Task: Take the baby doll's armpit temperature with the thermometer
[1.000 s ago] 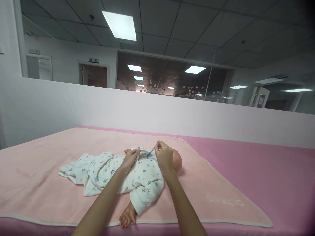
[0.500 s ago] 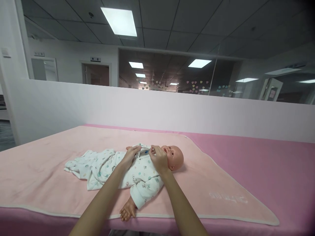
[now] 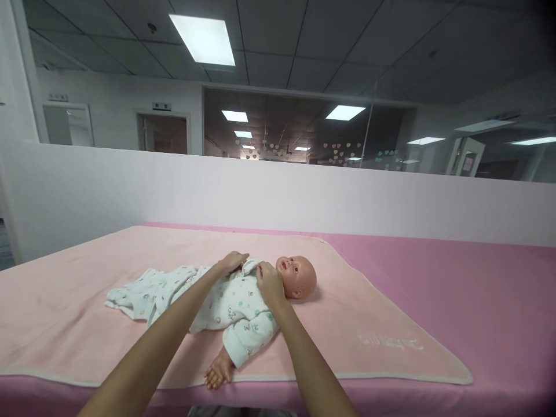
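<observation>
A baby doll [image 3: 302, 277] lies on its back with its head to the right. It wears a white printed baby romper [image 3: 237, 300], whose loose lower part spreads to the left. At the doll's far side, my left hand [image 3: 233, 262] is curled over the romper by the far sleeve, its fingertips partly hidden. My right hand [image 3: 270, 284] bends its fingers onto the cloth at the upper chest, just below the chin. Between the two hands a fold of the romper stands up. The doll's near hand [image 3: 219, 369] sticks out of its sleeve, palm side unclear.
Under the doll is a peach mat [image 3: 347, 324] with pale edging, laid over a pink padded surface [image 3: 499, 301]. A low white wall [image 3: 304, 197] runs along the back, with glass panes above. The front edge is close to me.
My left hand has moved up and slightly right, toward the far sleeve. My right hand's fingers have lowered onto the chest cloth. The view has shifted a little.
</observation>
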Available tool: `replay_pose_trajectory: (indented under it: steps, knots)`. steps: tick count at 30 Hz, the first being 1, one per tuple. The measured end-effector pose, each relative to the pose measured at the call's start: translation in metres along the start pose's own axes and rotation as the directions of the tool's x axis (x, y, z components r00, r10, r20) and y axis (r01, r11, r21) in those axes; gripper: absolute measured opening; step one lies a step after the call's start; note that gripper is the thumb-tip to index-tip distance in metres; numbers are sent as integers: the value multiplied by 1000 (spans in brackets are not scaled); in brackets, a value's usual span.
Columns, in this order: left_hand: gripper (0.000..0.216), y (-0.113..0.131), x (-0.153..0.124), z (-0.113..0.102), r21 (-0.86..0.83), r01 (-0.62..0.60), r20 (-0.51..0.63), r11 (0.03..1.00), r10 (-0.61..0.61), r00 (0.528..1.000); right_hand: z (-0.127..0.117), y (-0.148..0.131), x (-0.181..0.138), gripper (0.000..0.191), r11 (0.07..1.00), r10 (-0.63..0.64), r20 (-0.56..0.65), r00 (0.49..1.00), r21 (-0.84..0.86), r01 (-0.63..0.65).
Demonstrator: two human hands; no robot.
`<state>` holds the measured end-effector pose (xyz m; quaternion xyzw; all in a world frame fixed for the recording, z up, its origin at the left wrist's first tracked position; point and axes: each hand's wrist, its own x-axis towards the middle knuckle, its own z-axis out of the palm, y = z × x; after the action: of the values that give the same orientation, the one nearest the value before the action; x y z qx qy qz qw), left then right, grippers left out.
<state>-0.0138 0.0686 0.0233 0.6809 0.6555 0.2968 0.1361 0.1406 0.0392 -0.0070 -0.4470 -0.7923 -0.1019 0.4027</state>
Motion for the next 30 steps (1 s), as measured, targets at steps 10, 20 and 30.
replay_pose_trajectory:
  steps: [10, 20, 30]
  knots:
    - [26, -27, 10, 9, 399, -17, -37, 917, 35, 999, 1, -2, -2, 26, 996, 54, 79, 995, -69, -49]
    - [32, -27, -9, 7, 434, -20, -42, 901, 42, 998, 2, -4, 1, 25, 997, 62, 143, 988, 33, -67]
    - [35, -25, -40, -6, 306, -85, -80, 948, 114, 990, -4, 0, 3, 25, 991, 25, 162, 986, 128, -46]
